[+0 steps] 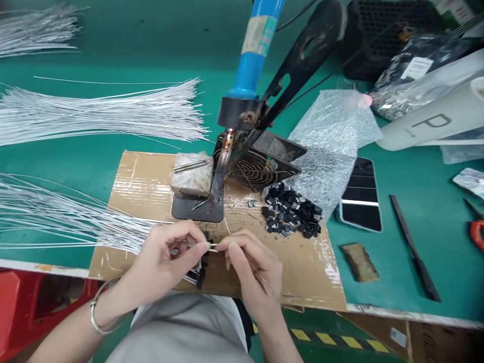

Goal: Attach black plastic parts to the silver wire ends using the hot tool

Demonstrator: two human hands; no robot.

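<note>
Green tabletop (pixel 128 68), head view: three bundles of slim, straight white strands (pixel 102 113); one glossy cardboard sheet (pixel 302 272); one blue-handled soldering iron (pixel 251 65); one phone (pixel 361 189); one heap of small, blocky black parts (pixel 293 214). White wire (pixel 213 248), pinched between thumb and forefinger of left hand (pixel 172 257), exposed end at curled fingertips of right hand (pixel 257 264), grip there unclear.

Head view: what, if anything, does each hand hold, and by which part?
The left hand pinches thin white wire near its tip, between thumb and forefinger. The right hand holds a thin strand partway along; the exact grip is hidden.
</note>
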